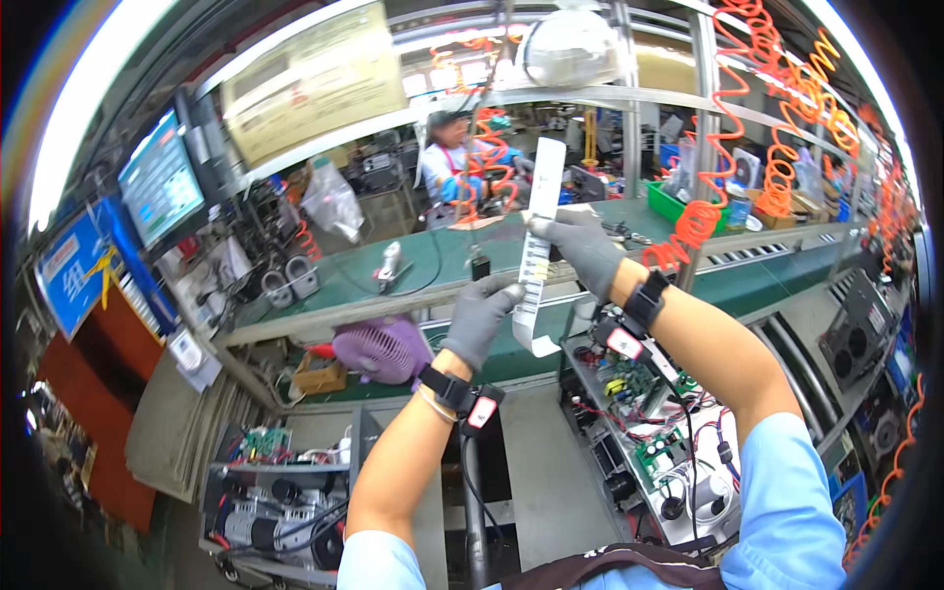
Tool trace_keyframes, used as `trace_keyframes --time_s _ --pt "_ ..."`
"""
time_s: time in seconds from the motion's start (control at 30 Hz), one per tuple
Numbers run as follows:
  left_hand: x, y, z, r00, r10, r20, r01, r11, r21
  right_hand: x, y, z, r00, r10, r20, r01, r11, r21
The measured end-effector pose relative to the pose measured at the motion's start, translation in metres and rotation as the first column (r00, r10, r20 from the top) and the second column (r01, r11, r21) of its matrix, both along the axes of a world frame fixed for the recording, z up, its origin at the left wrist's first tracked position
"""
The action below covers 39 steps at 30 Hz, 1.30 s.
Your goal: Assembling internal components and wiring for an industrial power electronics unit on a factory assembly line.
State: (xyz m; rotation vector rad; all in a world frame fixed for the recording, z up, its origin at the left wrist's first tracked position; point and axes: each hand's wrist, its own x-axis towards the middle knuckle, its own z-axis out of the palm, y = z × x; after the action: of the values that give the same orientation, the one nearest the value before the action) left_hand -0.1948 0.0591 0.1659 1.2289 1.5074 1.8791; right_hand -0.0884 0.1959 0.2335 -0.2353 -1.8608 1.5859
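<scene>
A long white strip of printed labels [548, 182] hangs in front of me, its lower end curling to one side. My right hand [582, 248], in a grey glove, pinches the strip near its middle. Lower down, my left hand [481, 317], gloved the same way, has its thumb and fingers closed on the strip's left edge. Beyond the strip lies a green bench [423, 256], and on it a white handheld scanner [390, 264] with a cable. Both wrists wear black straps carrying small devices.
Below left stands a cart with motor-like units [265, 526]; a rack of circuit boards [659, 452] is at right. A purple fan [382, 349] sits under the bench. Orange coiled hoses [693, 231] hang at right. A monitor [160, 182] is at left. Across the bench, a person [450, 167] works.
</scene>
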Motion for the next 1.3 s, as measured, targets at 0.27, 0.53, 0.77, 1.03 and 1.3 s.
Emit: trace_keyframes --time_s 0.27,0.53,0.77,1.03,1.3 --pt "0.019 0.035 0.028 0.999 -0.05 0.005 0.05 0.998 0.035 0.02 0.045 0.02 0.995 0.059 0.086 -0.051 0.994 -0.095" --pt "0.002 0.039 0.023 0.996 -0.016 -0.083 0.02 0.998 0.052 0.015 0.036 0.007 0.908 0.411 0.084 -0.393 0.904 -0.171" --pt "0.002 0.031 0.005 0.939 0.202 -0.277 -0.203 0.979 0.025 0.004 0.021 -0.003 0.966 0.242 0.094 -0.253 0.958 0.133" --pt "0.011 0.008 0.021 0.996 0.093 -0.015 -0.091 0.992 0.09 0.002 -0.006 0.006 0.963 0.267 0.018 -0.267 0.963 -0.036" --pt "0.013 0.002 0.027 0.967 0.22 -0.128 -0.217 0.975 0.041 0.006 -0.018 0.014 0.984 0.171 0.053 -0.178 0.962 0.206"
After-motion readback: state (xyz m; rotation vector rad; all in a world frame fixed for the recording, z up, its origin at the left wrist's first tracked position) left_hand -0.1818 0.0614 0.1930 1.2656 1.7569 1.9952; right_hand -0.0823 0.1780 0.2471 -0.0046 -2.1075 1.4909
